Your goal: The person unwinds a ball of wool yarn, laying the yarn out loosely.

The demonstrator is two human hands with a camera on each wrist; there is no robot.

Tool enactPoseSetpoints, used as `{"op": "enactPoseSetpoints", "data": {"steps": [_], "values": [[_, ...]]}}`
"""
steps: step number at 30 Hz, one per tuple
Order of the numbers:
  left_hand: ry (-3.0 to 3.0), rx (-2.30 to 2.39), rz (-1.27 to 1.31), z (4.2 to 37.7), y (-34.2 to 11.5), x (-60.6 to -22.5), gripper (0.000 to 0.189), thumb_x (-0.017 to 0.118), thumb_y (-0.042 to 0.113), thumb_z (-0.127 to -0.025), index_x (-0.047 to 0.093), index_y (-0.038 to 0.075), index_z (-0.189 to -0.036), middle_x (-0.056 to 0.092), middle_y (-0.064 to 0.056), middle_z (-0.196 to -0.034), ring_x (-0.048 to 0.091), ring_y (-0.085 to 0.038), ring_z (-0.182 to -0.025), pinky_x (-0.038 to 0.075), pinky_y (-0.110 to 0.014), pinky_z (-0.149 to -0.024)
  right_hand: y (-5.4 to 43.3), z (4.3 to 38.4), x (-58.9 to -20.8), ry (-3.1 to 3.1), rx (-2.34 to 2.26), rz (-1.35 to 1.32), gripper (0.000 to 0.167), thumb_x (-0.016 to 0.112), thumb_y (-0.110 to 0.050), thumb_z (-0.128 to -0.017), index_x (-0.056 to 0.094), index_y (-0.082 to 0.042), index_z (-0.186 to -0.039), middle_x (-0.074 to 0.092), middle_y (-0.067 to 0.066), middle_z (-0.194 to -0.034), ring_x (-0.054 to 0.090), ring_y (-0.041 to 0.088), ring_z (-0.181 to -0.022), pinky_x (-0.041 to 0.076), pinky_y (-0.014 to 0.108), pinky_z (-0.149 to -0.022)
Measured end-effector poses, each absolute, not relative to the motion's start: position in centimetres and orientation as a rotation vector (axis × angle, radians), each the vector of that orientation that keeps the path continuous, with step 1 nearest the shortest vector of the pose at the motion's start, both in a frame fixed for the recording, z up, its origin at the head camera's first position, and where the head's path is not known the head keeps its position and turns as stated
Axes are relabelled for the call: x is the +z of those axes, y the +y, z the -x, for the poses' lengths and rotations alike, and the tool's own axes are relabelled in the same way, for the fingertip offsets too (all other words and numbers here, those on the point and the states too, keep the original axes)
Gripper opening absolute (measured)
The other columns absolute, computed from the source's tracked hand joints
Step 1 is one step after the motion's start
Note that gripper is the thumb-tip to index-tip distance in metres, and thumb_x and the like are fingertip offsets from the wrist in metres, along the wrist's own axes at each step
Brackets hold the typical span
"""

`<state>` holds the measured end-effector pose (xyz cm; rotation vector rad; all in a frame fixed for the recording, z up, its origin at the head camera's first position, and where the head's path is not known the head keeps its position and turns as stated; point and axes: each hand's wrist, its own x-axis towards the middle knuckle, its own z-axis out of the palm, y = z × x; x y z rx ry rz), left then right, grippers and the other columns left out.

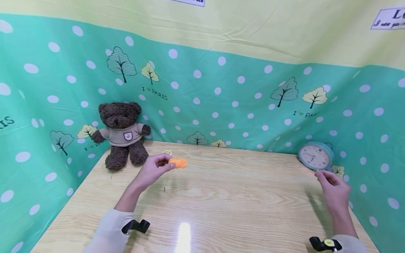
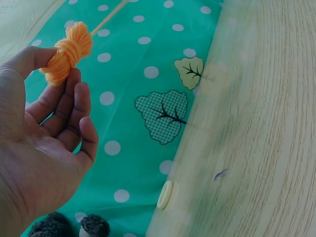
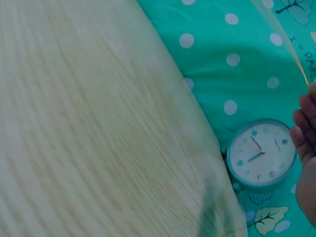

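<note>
A small bundle of orange yarn (image 1: 178, 163) is pinched between the thumb and fingers of my left hand (image 1: 154, 171), raised above the table. From the bundle a thin strand of yarn (image 2: 109, 18) runs off toward the right. My right hand (image 1: 335, 189) pinches the strand's other visible part between thumb and fingertips, in front of the clock. In the right wrist view the strand (image 3: 297, 63) reaches the fingertips of the right hand (image 3: 307, 133), which is cut off by the frame edge. Behind the left hand lies a pale yellow ring (image 1: 167, 152), partly hidden.
A brown teddy bear (image 1: 123, 135) in a grey shirt sits at the table's back left. The round teal clock (image 1: 315, 156) stands at the back right. Green dotted cloth (image 1: 218, 102) hangs around the wooden table (image 1: 221, 200). A small dark mark (image 1: 164, 189) shows on the wood.
</note>
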<state>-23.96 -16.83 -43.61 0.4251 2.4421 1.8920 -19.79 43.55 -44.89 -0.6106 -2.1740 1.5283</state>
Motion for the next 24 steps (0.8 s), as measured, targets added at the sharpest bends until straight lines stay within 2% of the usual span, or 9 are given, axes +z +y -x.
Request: {"op": "enactPoseSetpoints", "data": {"steps": [8, 16, 24], "values": [[2.464, 1.878, -0.42, 23.7, -17.2, -43.6, 0.024, 0.073, 0.016, -0.097, 0.069, -0.003, -0.111, 0.068, -0.004, -0.103, 0.062, -0.008, -0.087, 0.053, -0.023, -0.075, 45.3, 19.9, -44.9, -2.128, 1.559, 0.711, 0.019, 0.072, -0.039, -0.097, 0.077, -0.022, -0.105, 0.064, -0.022, -0.089, 0.054, 0.0, -0.088, 0.044, 0.01, -0.065], [2.451, 1.902, -0.395, 23.7, -17.5, -43.5, 0.027, 0.073, 0.015, -0.097, 0.068, -0.004, -0.115, 0.068, -0.005, -0.103, 0.064, -0.007, -0.087, 0.054, -0.022, -0.074, 47.2, 19.5, -46.2, -2.053, 1.658, 0.802, 0.017, 0.075, -0.037, -0.094, 0.078, -0.024, -0.105, 0.068, -0.025, -0.081, 0.059, -0.004, -0.081, 0.046, 0.011, -0.063], [2.446, 1.885, -0.362, 23.7, -17.5, -43.2, 0.028, 0.072, 0.018, -0.098, 0.068, -0.003, -0.116, 0.068, -0.009, -0.111, 0.062, -0.007, -0.085, 0.052, -0.023, -0.07, 49.2, 18.8, -47.0, -1.956, 1.693, 0.891, 0.004, 0.078, -0.03, -0.093, 0.081, -0.029, -0.096, 0.069, -0.027, -0.071, 0.062, -0.007, -0.071, 0.046, 0.009, -0.059]]}}
